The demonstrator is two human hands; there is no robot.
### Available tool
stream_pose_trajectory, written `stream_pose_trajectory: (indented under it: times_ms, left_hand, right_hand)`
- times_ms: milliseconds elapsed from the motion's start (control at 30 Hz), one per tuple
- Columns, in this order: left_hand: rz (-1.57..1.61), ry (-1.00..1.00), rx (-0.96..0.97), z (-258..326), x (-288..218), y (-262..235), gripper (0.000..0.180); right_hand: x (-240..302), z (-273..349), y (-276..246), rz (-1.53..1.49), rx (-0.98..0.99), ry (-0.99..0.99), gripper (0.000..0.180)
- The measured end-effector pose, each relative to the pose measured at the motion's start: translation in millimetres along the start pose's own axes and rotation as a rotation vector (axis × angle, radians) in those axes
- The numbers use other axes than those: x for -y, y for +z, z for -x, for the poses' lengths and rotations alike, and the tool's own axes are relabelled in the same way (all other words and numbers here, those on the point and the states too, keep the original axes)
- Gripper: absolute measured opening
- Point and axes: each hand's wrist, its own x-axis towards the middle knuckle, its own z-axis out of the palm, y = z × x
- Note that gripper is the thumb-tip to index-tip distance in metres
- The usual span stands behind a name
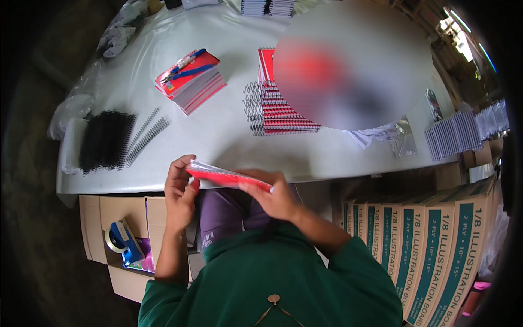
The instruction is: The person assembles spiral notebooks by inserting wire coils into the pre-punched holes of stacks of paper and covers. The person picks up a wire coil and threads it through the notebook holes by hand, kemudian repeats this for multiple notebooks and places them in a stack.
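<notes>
Just over the table's near edge, a thin red-covered notebook [231, 179] is held tilted, its pale page edge turned up. My left hand [178, 191] is closed on its left end, with thumb and fingers at the corner. At the other end my right hand [278, 199] grips it. Beyond them stands a stack of red notebooks [196, 90], with blue-handled pliers [188, 68] lying on top. To its right is a pile of red notebooks with wire spirals [278, 111] sticking out at the left. Whether the held notebook has a coil is unclear.
Black spiral coils [108, 140] and loose coils [148, 136] lie at the table's left. An open carton below holds a blue tape dispenser [128, 242]. Cartons [419, 245] line the right side. Bundled notebooks [455, 136] sit at the right edge; a round blur hides the upper right.
</notes>
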Motion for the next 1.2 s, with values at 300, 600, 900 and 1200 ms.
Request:
stream_pose_trajectory:
  times_ms: [300,600,900,1200]
  left_hand:
    - [-1.331,0.393,0.027,-63.1,32.6,-32.3,0.043]
    - [-1.43,0.353,-0.352,-123.2,12.5,-130.6,0.026]
    - [-0.658,-0.038,0.164,-78.0,-19.3,-64.3,0.024]
    - [-0.478,-0.223,0.154,-81.8,-12.6,-40.7,0.027]
  right_hand:
    - [-65.6,-42.1,-24.3,-0.029,0.11,0.06,0.03]
    - [-61.9,-58.8,-17.2,-0.033,0.215,-0.169,0.031]
    - [-66.9,-58.6,-16.4,-0.025,0.09,-0.075,0.03]
    - [-66.1,-58.0,-16.3,0.01,0.085,-0.097,0.031]
